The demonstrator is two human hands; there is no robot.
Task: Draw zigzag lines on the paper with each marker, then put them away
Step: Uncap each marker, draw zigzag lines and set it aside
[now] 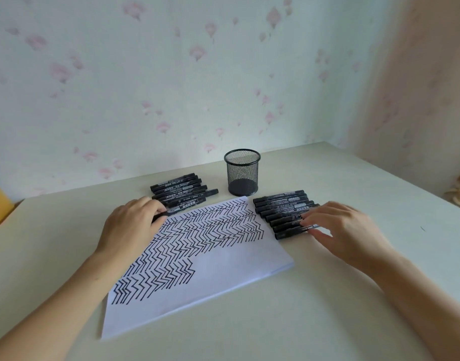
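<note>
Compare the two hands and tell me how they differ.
The left hand curls its fingers round a black marker at the paper's far left corner; the right hand lies flatter, straight fingertips touching the right marker row. Both are bare and at marker groups.

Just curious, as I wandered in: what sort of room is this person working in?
Probably a room in a home, at a desk: flowered wallpaper behind a pale table in a corner, with a mesh pen cup and a sheet of paper covered in zigzags.
</note>
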